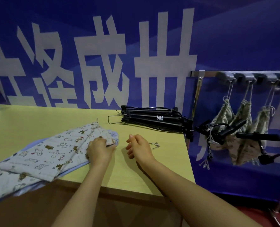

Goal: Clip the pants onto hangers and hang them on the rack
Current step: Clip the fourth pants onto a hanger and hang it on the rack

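Pants (46,153), soft pale cotton with a small cartoon-animal print, lie folded flat in a long strip on the left of the smooth yellow-green surface (152,169), over a light blue cloth (114,134). Left hand (100,149) grip: fingers curled round the bunched end of the pants. Right hand (139,148) grip: loose, half-curled, holds nothing, just beside a small silvery wire clip (155,145). Black thin-barred hangers (152,120) lie stacked near the back edge. Metal rack (199,73) at right carries woven drawstring pouches (244,122) on hooks.
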Motion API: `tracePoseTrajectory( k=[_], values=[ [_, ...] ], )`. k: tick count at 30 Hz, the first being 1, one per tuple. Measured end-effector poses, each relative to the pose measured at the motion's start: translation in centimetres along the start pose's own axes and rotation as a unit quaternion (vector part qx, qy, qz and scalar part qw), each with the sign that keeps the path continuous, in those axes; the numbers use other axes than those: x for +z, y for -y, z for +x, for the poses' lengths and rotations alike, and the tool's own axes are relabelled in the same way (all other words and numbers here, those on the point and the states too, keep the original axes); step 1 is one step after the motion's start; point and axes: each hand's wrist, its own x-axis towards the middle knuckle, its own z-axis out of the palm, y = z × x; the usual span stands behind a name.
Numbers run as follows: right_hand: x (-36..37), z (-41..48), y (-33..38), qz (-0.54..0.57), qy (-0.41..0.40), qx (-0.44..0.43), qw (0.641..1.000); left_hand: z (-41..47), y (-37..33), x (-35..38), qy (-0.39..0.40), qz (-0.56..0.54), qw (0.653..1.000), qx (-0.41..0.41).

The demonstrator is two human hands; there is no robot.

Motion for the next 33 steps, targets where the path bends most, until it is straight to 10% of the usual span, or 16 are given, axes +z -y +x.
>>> tracePoseTrajectory(
  k=[9,15,20,25,30,33],
  values=[
    [0.0,0.0,0.2,0.003,0.047,-0.005,0.999,-1.3,-1.4,-1.3,-0.125,-0.261,0.957,0.012],
    [0.5,0.5,0.2,-0.027,0.077,-0.044,0.996,-3.5,-6.3,-0.3,0.02,-0.386,0.922,0.025],
    [-0.4,1.3,-0.2,0.088,0.001,-0.003,0.996,-3.6,-7.0,-0.3,0.182,-0.322,0.925,0.09],
    [-1.0,1.2,0.4,0.114,-0.018,0.014,0.993,-3.0,-3.8,-3.3,0.096,-0.116,0.969,0.196],
    [-1.1,0.7,0.7,0.143,-0.013,0.018,0.99,-1.8,0.6,-5.7,0.334,0.169,0.912,0.17],
    [-1.4,0.3,1.2,0.167,0.0,0.025,0.986,-1.6,1.2,-5.4,0.319,0.143,0.921,0.171]
  ],
)
